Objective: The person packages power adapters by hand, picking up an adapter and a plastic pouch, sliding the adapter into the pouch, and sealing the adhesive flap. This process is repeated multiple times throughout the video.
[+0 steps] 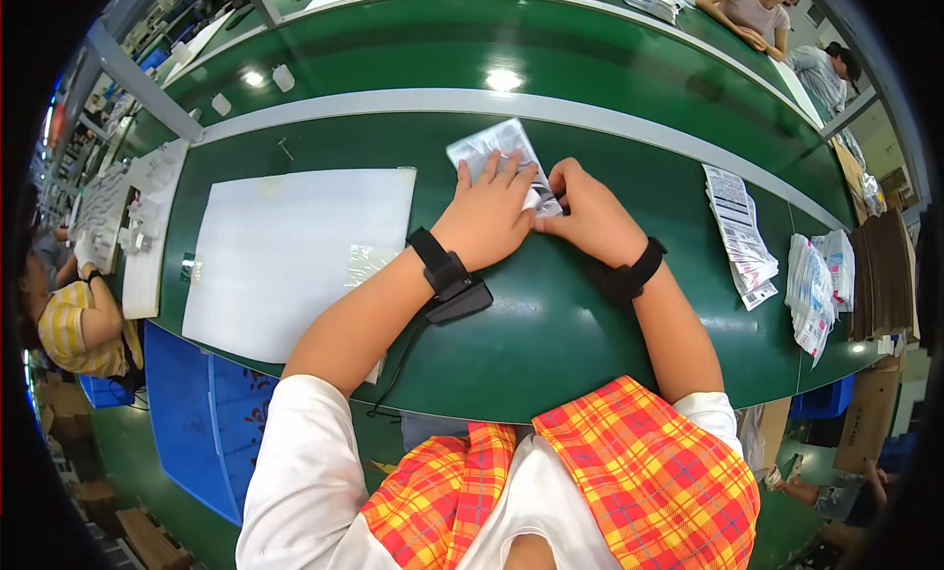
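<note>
On the green tabletop, a shiny clear-and-silver plastic bag [500, 140] lies tilted, with something pale and dark inside that I cannot make out. My left hand [489, 211] rests flat across it, fingers stretched out and a little apart. At the bag's lower right corner, my right hand [590, 214] is closed, thumb and forefinger pinching the edge beside the left hand. The hands cover the lower part of the bag. A black strap sits around each wrist, and the left one carries a small dark box.
A large white sheet [295, 260] lies to the left. At the right are a fanned stack of printed leaflets [733, 211], several filled plastic packets [810, 290] and stacked brown cardboard [882, 275]. A pale rail [433, 102] bounds the table's far side. Other people sit farther off.
</note>
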### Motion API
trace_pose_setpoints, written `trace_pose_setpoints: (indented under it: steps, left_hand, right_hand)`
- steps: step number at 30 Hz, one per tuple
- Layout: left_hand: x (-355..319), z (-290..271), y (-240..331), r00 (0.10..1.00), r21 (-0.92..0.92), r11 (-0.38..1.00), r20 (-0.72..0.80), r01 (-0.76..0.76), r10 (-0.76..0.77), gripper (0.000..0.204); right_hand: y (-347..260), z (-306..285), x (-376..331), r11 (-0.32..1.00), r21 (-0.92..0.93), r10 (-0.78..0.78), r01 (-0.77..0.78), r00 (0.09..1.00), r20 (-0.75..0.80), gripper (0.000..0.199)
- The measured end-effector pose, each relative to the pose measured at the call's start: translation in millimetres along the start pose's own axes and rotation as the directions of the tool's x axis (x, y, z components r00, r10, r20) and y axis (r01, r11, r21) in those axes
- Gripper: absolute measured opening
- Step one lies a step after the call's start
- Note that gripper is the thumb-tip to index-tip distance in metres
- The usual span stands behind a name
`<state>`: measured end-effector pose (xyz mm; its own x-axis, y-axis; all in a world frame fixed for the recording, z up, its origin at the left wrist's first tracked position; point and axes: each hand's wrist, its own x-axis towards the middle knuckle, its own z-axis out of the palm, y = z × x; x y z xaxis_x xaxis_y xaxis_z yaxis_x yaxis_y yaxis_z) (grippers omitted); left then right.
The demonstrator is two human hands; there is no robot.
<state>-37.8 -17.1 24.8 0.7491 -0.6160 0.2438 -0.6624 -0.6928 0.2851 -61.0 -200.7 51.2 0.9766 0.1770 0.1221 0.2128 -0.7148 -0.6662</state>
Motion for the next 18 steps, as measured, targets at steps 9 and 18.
trace_pose_setpoints:
  steps: [9, 18]
  left_hand:
    - [7, -26, -13, 0.996, -0.107, 0.994, -0.08, 0.032, -0.041, 0.044]
    - [25, -28, -48, 0.969, -0.745, 0.621, 0.196, 0.245, -0.147, 0.051]
  right_hand:
    - [2, 5, 2, 0.965, 0.263, -0.057, 0.004, 0.98, 0.193, 0.022]
    - [5, -8, 4, 0.832, 0.554, 0.003, -0.026, 0.999, 0.043, 0.014]
